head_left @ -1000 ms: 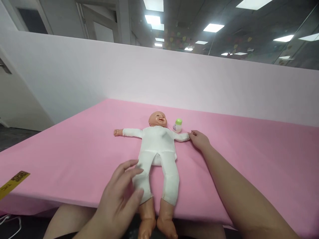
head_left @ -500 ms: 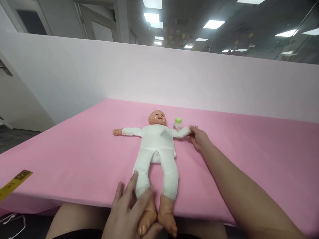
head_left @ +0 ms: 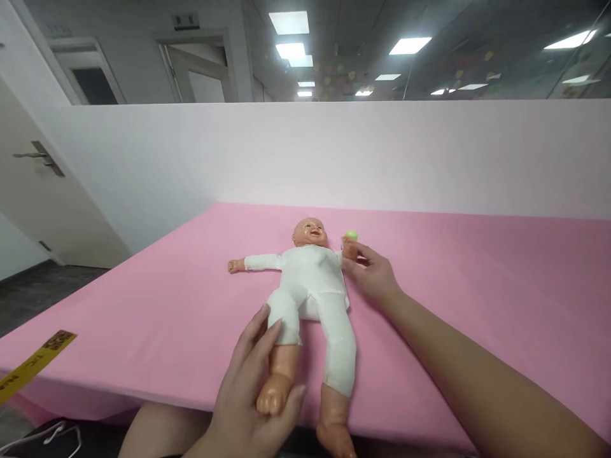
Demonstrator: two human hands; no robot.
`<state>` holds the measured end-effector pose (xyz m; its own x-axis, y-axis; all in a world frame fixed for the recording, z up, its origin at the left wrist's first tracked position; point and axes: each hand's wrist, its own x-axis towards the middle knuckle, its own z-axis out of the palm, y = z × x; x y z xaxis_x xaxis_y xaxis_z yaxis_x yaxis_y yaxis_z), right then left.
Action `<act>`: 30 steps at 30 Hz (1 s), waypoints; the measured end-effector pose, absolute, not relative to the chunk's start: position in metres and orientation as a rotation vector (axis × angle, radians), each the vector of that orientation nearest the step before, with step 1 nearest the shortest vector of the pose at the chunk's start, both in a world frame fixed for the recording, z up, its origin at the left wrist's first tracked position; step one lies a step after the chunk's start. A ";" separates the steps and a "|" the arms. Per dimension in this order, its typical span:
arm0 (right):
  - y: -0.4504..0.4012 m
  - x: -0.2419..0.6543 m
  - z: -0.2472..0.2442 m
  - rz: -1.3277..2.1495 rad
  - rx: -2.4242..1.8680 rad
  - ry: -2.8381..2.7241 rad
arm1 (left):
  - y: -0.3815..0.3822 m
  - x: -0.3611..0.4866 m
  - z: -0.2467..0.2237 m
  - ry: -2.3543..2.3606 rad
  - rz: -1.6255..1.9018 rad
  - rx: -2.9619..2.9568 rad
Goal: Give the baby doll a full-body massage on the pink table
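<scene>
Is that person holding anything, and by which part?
Yes, the doll: the right hand holds it by its hand; the left hand is cupped around a foot.

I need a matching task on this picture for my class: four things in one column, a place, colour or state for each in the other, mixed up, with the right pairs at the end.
Column one
1. left hand
2. right hand
3. container lid
4. yellow strip

Column two
A. green, showing just above the doll's hand in the picture
B. near the picture's left edge, with a square dark code at one end
C. cupped around the doll's leg
D. holding the doll's hand

Right pairs
1-C, 2-D, 3-A, 4-B
</scene>
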<state>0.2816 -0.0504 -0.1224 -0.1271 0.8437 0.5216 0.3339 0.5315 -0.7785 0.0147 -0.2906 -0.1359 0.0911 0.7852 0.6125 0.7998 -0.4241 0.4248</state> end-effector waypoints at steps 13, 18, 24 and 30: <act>-0.060 0.265 -0.129 0.129 -0.906 -2.328 | -0.149 0.016 -0.090 -2.233 -1.972 -2.396; -0.061 0.263 -0.127 0.130 -0.894 -2.311 | -0.134 0.023 -0.089 -2.272 -2.068 -2.411; -0.066 0.266 -0.121 0.199 -0.924 -2.229 | -0.171 0.021 -0.089 -2.282 -1.969 -2.404; -0.051 0.290 -0.125 0.456 -1.100 -1.762 | -0.251 0.016 -0.098 -2.104 -1.839 -2.299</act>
